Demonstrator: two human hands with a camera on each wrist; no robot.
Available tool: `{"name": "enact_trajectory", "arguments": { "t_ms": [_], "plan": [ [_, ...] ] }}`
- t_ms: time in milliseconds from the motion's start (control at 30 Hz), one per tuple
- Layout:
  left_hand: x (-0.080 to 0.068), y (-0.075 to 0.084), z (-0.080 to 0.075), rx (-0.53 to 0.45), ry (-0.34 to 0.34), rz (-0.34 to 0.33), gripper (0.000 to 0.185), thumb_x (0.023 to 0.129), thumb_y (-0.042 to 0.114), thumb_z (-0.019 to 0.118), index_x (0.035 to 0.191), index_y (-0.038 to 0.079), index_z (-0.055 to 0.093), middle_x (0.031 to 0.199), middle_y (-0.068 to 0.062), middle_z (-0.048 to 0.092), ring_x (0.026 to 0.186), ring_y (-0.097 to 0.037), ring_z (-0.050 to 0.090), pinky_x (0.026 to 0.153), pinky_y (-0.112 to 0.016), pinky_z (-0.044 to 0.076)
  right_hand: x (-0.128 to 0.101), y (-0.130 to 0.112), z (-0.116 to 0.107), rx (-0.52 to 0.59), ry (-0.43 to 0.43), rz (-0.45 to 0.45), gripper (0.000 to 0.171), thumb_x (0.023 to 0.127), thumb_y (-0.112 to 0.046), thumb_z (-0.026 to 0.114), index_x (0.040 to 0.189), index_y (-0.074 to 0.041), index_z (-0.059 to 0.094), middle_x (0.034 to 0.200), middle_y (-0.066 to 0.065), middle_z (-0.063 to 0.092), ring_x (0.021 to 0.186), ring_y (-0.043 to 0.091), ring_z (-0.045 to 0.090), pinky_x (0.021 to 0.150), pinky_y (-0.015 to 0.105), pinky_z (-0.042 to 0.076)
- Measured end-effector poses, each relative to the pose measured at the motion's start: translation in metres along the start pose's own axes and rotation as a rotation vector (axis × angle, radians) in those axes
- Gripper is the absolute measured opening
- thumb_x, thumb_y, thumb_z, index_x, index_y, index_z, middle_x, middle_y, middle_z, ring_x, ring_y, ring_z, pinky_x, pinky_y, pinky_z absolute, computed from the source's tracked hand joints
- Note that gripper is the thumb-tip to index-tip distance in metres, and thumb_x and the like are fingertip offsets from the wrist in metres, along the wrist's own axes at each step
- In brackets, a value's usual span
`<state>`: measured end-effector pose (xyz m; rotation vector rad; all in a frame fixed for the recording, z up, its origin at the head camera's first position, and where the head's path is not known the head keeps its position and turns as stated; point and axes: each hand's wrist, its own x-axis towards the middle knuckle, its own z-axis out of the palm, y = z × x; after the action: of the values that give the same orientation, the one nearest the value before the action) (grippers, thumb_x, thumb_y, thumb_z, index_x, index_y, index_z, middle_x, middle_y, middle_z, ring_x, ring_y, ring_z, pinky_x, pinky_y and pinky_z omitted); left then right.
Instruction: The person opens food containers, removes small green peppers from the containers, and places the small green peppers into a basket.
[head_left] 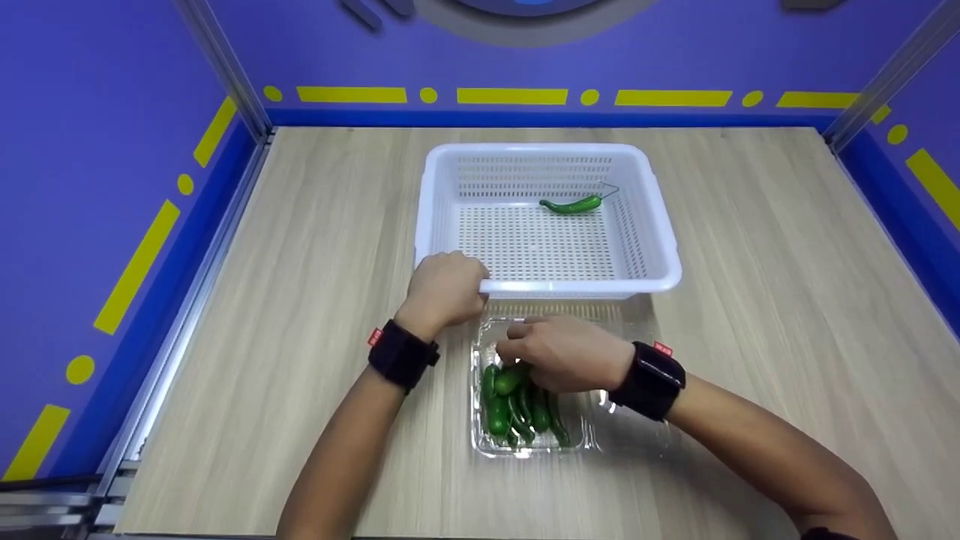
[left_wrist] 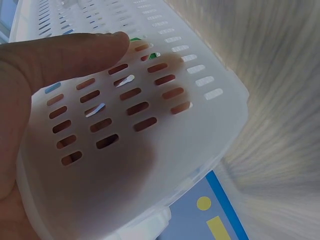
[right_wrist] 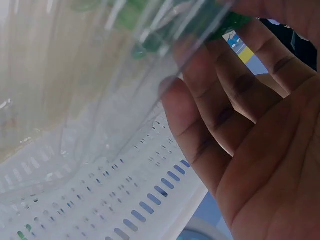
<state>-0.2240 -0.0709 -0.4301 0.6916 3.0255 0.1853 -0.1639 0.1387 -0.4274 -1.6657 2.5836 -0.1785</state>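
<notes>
My left hand (head_left: 448, 289) grips the near left corner of a white perforated plastic basket (head_left: 577, 286). In the left wrist view the thumb (left_wrist: 95, 52) lies along the outer wall, and the fingers show through the slots behind it. One green chili pepper (head_left: 574, 205) with a long thin stem lies in the basket, toward the back right. Just in front, a clear plastic box (head_left: 480, 442) holds several green chili peppers (head_left: 497, 416). Over that box my right hand (head_left: 570, 354) reaches down, thumb and fingertips pinching a green chili pepper (right_wrist: 232, 22) that they partly hide.
Both the basket and the box stand on a light wood table (head_left: 337, 247). A transparent lid flap (head_left: 622, 427) extends right of the box, beneath the right wrist. Blue panels with yellow marks (head_left: 512, 96) enclose the table at the back and sides.
</notes>
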Motion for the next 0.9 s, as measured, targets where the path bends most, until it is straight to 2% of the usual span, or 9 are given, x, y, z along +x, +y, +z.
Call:
{"name": "enact_trajectory", "arguments": {
  "t_ms": [267,467,900],
  "plan": [
    [0.001,0.000,-0.002,0.020,-0.008,0.000,0.019,0.080,0.018,0.069,0.066,0.018,0.057,0.070,-0.001,0.064,0.067,-0.025,0.062,0.062,-0.046,0.053,-0.003,0.000,-0.007,-0.007,0.016,-0.021,0.031,0.077,0.001,0.065,0.098,-0.021,0.063,0.092,-0.005,0.063,0.079,0.014,0.063,0.067,0.033,0.057],
    [0.001,0.001,-0.002,0.008,-0.017,-0.006,0.024,0.080,0.018,0.069,0.063,0.019,0.051,0.067,0.000,0.060,0.065,-0.023,0.060,0.061,-0.045,0.053,-0.004,-0.001,-0.009,0.005,0.015,-0.027,0.031,0.076,0.001,0.064,0.097,-0.021,0.063,0.092,-0.006,0.063,0.080,0.013,0.063,0.067,0.034,0.057],
    [0.001,0.000,-0.001,-0.005,-0.026,-0.016,0.021,0.080,0.019,0.070,0.064,0.017,0.057,0.066,0.000,0.061,0.063,-0.022,0.059,0.060,-0.042,0.052,-0.006,0.000,-0.020,0.055,0.041,-0.055,0.028,0.075,0.003,0.062,0.091,-0.019,0.062,0.087,-0.005,0.063,0.078,0.012,0.060,0.066,0.033,0.055]
  ]
}}
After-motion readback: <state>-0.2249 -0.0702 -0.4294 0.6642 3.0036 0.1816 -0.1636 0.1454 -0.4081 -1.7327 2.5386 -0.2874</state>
